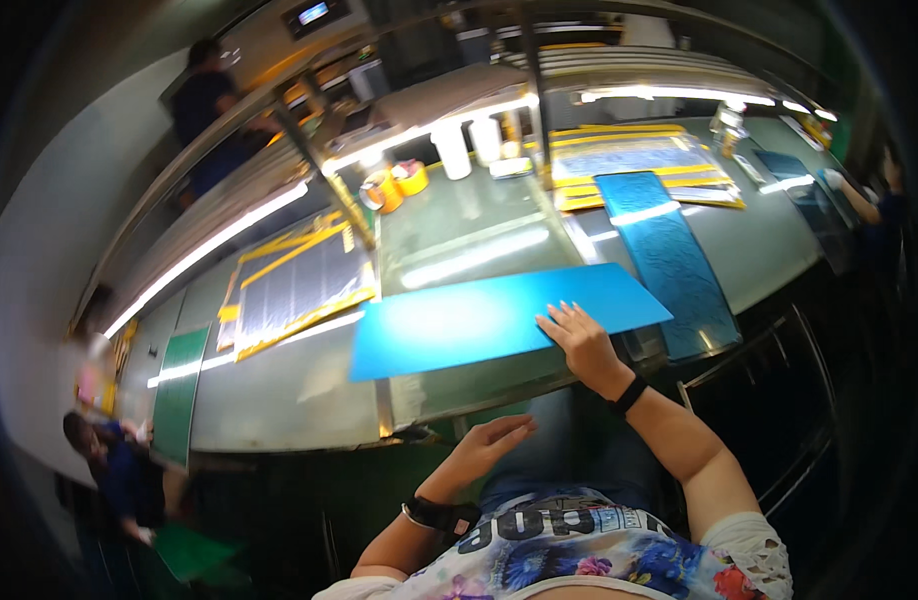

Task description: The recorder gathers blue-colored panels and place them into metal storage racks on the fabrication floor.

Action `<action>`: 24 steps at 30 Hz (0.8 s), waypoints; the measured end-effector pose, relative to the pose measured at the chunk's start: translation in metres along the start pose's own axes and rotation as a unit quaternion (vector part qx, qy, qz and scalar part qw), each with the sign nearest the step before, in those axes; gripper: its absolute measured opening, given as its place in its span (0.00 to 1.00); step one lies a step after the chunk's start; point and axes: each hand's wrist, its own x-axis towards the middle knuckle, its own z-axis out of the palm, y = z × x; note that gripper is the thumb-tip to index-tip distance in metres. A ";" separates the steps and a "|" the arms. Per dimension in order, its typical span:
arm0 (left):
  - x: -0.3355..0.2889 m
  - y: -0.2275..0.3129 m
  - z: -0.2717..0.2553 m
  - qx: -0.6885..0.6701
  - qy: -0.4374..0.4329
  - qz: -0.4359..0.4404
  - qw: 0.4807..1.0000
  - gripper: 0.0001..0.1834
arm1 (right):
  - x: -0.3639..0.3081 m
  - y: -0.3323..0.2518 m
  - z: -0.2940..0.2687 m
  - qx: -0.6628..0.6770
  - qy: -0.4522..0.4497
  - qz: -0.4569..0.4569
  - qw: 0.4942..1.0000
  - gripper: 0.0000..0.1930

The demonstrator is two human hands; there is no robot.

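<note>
A bright blue rectangular sheet (459, 318) lies across the workbench in front of me, its near right corner close to the bench edge. My right hand (584, 342) rests on the sheet's right part, fingers stretched out over its surface. My left hand (487, 448) hovers off the bench's front edge, close to my body, with fingers extended and nothing in it. Just beyond the sheet's right end lies a darker blue panel (669, 265) with a wrinkled, glossy surface, reaching toward the back.
Film-covered panels edged with yellow tape (304, 285) lie left; a similar stack (634, 160) lies back right. Orange tape rolls (382, 190) and white cups (452, 150) stand at the back. Metal posts (536, 100) carry a shelf. Other people work at both sides and behind the bench.
</note>
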 end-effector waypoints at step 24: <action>0.057 -0.038 -0.027 0.610 0.294 0.159 0.718 0.25 | -0.039 -0.018 0.031 0.061 -0.099 0.003 0.993 0.16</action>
